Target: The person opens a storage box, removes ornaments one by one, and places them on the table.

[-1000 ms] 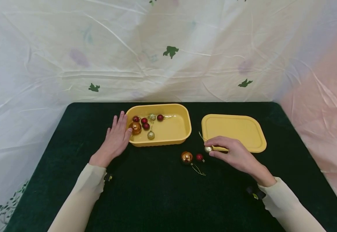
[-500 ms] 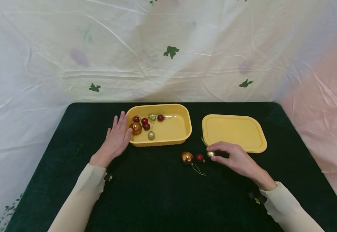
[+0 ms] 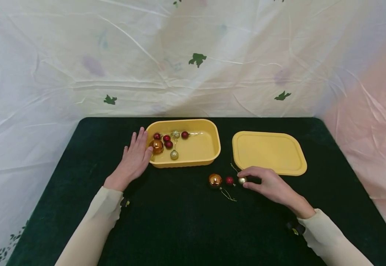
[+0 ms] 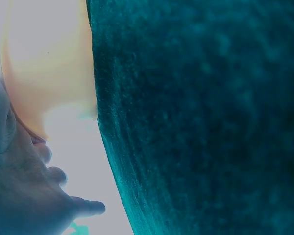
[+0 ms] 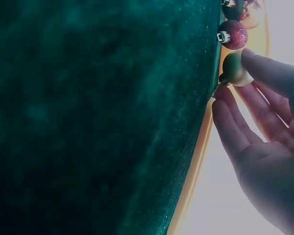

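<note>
On a green table (image 3: 193,225) we log a yellow box (image 3: 201,147), with a yellow lid (image 3: 269,151) at its three o'clock. Left hand (image 3: 133,159) lies straight-fingered against the box's nine o'clock wall; right hand (image 3: 271,183), at its four, closes in a pinch. Towards that hand's nine o'clock we note an orange bauble (image 3: 215,180), a red bauble (image 3: 229,180) and, held in the pinch, a gold bauble (image 3: 242,180).

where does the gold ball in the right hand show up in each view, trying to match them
Head: the gold ball sits right of and below centre, held by the right hand.
Left wrist: not in this picture.
Right wrist: the gold ball is in the upper right.
Shared landmark: the dark green tabletop, visible in all three.
</note>
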A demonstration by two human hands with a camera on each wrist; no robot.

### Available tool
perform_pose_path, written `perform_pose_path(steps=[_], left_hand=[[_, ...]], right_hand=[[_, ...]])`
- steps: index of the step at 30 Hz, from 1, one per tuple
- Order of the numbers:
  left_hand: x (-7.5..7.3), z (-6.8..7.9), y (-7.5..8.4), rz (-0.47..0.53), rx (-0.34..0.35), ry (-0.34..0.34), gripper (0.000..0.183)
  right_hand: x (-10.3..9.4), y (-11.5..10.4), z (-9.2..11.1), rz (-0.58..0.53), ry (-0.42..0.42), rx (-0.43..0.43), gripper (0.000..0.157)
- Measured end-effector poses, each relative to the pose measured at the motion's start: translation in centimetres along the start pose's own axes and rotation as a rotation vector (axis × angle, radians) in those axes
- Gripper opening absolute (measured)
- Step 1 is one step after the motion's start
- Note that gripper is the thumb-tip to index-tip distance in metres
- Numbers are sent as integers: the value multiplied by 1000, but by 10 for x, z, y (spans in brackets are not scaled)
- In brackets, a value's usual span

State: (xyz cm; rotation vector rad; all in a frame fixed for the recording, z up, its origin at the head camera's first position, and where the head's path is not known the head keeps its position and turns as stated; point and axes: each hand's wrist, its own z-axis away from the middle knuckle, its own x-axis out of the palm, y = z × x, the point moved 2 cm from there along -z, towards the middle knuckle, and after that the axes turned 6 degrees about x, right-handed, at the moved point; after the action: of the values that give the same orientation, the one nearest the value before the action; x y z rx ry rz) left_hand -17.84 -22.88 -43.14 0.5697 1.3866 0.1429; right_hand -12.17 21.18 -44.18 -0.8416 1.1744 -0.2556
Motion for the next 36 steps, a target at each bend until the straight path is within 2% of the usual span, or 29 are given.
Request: perform_pose_path(steps=[11, 36], left_hand=[[-2, 1, -1, -17, 20, -6, 70], [0, -1, 0, -23, 7, -3, 71]], right_hand=[[2, 1, -2, 6, -27, -3, 30], [3, 1, -5, 25, -32, -4, 30]])
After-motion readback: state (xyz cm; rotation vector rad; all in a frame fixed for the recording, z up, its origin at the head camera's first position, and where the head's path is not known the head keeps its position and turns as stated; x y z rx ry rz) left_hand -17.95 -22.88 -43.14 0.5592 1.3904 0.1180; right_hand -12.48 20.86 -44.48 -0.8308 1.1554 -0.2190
